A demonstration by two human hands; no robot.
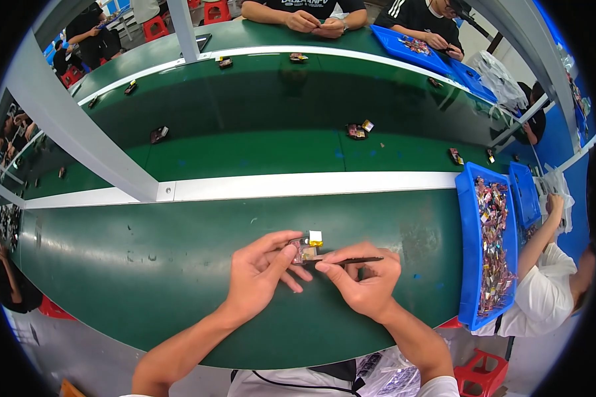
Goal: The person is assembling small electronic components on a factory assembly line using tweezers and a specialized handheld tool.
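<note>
Over the green tabletop (179, 264), my left hand (253, 268) pinches a small dark-framed electronic module (303, 253) between thumb and fingers. A silver, yellow-taped battery-like piece (316, 237) sticks up at the module's far right corner. My right hand (369, 281) is closed on a slim black tool (363, 260), held nearly level. Its tip reaches the module's lower right edge; whether it touches cannot be made out. The tool's exact kind is too small to tell.
A blue tray (469, 264) full of small electronic parts stands at the right. Beyond the white rail (278, 185), a green conveyor belt (245, 149) carries scattered modules, one a black module (356, 131). A white post (79, 112) rises at left. Co-workers sit across and at right.
</note>
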